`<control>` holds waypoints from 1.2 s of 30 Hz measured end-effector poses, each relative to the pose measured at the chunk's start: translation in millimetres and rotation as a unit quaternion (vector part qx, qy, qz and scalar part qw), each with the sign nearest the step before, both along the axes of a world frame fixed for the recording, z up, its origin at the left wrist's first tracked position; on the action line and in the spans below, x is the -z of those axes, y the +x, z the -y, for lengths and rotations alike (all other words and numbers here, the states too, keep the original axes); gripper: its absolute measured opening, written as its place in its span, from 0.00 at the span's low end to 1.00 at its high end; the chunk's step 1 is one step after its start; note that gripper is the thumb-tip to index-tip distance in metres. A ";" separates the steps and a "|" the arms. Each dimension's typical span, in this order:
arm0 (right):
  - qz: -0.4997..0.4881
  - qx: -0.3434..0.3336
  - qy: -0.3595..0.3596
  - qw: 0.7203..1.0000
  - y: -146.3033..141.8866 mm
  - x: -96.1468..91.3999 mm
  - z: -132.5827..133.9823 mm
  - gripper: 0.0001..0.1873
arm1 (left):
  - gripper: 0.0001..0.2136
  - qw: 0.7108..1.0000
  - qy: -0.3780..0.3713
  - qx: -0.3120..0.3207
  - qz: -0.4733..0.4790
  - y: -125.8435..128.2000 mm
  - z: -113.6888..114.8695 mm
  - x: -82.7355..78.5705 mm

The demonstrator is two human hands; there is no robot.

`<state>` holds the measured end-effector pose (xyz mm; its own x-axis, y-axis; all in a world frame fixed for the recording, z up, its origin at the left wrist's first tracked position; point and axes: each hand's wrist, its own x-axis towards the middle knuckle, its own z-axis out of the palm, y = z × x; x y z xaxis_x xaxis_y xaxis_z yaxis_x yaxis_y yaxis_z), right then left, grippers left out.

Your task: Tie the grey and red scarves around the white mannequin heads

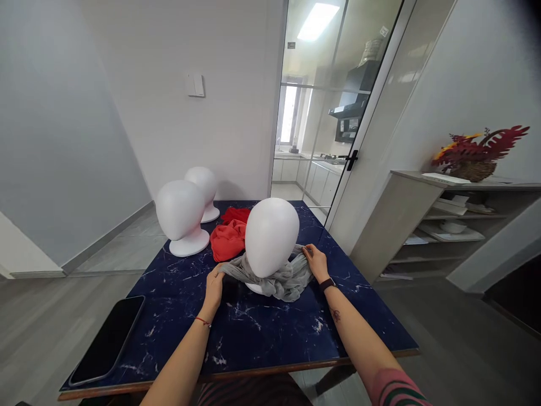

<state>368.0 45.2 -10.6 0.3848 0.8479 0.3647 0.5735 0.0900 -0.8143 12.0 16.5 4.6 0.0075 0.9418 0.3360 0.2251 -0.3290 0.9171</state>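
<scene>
A white mannequin head stands upright on the dark blue table, its base partly hidden by cloth. A grey scarf lies around its neck in loose folds. My left hand pinches the scarf's left end, drawn out beside the neck. On the other side, my right hand grips the scarf's right part near the table surface. Behind and left of this head lies a crumpled red cloth, apart from both hands.
Two more white mannequin heads, a nearer one and a farther one, stand at the table's back left. A phone lies at the front left of the blue table. A glass door and a shelf unit are beyond the table.
</scene>
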 end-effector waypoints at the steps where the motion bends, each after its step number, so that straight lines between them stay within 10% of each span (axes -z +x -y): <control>1: 0.011 -0.005 0.003 1.000 -2.2 1.1 1.2 0.18 | 0.14 1.000 -0.010 0.008 -0.004 1.7 -0.8 0.9; 8: 0.034 -0.051 0.098 0.993 -31.7 -10.2 29.0 0.16 | 0.19 0.963 0.162 0.028 -0.211 8.5 12.9 -9.7; 17: 0.124 -0.184 -0.026 0.975 -55.9 -2.3 35.1 0.05 | 0.09 0.919 0.105 0.171 -0.339 14.3 18.5 -14.9; 24: 0.168 -0.052 -0.092 0.980 -23.3 -1.2 30.2 0.03 | 0.16 0.910 0.129 0.176 -0.352 13.0 15.8 -11.6; 28: 0.060 -0.013 0.003 0.998 -21.4 -13.0 33.8 0.12 | 0.17 0.912 0.117 0.179 -0.351 13.3 14.3 -9.3; 31: -0.068 -0.126 0.095 0.985 -45.4 -22.9 40.5 0.23 | 0.14 0.917 0.101 0.176 -0.344 13.5 15.4 -9.8; 36: -0.213 -0.282 0.047 0.934 -92.9 -29.1 46.5 0.38 | 0.13 0.924 0.088 0.178 -0.327 13.4 19.0 -11.2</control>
<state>275.1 -1.3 18.5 0.0138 0.9316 0.3633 0.0397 0.3625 -0.9311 25.4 -2.5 15.8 0.5624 0.7711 0.2986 0.5601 -0.6209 0.5484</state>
